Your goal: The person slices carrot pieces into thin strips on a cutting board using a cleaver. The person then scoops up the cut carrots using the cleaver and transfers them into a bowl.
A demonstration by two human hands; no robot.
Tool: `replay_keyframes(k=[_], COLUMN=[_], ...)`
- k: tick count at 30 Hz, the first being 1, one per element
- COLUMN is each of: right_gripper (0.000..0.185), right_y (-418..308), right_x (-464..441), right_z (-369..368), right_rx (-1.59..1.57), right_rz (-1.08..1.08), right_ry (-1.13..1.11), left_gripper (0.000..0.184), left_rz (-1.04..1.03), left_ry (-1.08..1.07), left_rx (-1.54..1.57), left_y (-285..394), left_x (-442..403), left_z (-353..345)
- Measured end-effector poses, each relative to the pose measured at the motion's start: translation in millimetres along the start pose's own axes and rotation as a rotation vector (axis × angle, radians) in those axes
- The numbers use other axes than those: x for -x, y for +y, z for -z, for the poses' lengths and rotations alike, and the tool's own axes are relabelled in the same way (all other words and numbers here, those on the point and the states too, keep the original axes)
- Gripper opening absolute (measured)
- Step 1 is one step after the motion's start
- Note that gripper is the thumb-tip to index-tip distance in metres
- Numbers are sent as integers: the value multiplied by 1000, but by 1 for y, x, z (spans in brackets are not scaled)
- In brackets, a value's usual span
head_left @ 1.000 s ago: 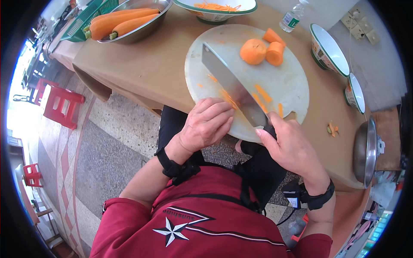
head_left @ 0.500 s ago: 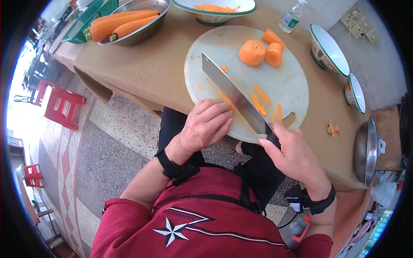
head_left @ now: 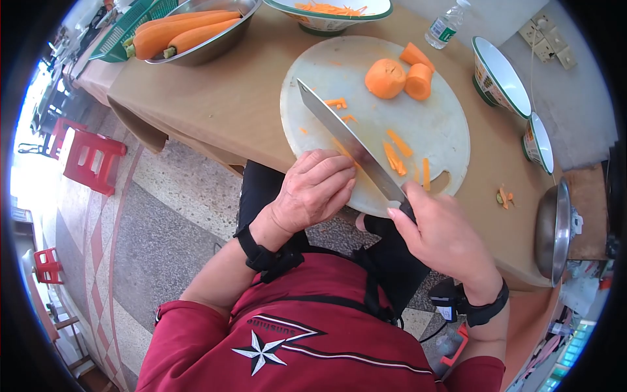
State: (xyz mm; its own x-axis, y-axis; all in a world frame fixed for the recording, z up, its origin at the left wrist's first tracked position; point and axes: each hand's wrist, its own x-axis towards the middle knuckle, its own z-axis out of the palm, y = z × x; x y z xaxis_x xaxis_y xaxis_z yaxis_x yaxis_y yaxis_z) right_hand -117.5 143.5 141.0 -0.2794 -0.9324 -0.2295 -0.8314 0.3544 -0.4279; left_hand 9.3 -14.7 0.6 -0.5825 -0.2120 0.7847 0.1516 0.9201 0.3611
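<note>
My right hand (head_left: 439, 225) is wrapped round the dark handle of a cleaver (head_left: 349, 144), whose blade slants across the round white cutting board (head_left: 310, 72). Close to the blade, my left hand (head_left: 317, 186) is closed with curled fingers at the board's near edge. A sliver of a carrot piece (head_left: 342, 149) shows at its fingertips; most of it is hidden. Cut carrot strips (head_left: 394, 159) lie on the board right of the blade, and a few bits lie beyond it. Thick carrot chunks (head_left: 385, 79) rest at the board's far side.
Whole carrots (head_left: 189, 36) fill a metal bowl (head_left: 212, 52) at the back left, by a green basket (head_left: 124, 42). Shredded carrot is in a green-rimmed bowl (head_left: 330, 25). A water bottle (head_left: 447, 26), enamel bowls (head_left: 499, 75), peelings (head_left: 503, 197) and a metal basin (head_left: 554, 232) are at right.
The cleaver and my right hand have shifted slightly left, toward my left hand. More of the carrot bits beyond the blade now show. My left hand has hardly moved.
</note>
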Motion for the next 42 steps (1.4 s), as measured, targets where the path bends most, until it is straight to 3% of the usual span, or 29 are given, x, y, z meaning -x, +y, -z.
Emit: replay_keyframes(k=[9, 24, 30, 42], right_gripper=[26, 25, 25, 29], right_y=[-7, 5, 1, -8], right_x=[-44, -6, -39, -83], right_z=[-12, 2, -10, -20], right_rx=[12, 14, 15, -134], right_rz=[121, 39, 159, 180], right_ry=[89, 7, 101, 170], left_gripper=[20, 18, 19, 21], left_rz=[-4, -7, -9, -26], left_ry=[-9, 2, -6, -5], left_rx=[2, -19, -10, 1], left_y=[-1, 1, -1, -4], left_x=[1, 0, 2, 5], left_z=[2, -1, 0, 0])
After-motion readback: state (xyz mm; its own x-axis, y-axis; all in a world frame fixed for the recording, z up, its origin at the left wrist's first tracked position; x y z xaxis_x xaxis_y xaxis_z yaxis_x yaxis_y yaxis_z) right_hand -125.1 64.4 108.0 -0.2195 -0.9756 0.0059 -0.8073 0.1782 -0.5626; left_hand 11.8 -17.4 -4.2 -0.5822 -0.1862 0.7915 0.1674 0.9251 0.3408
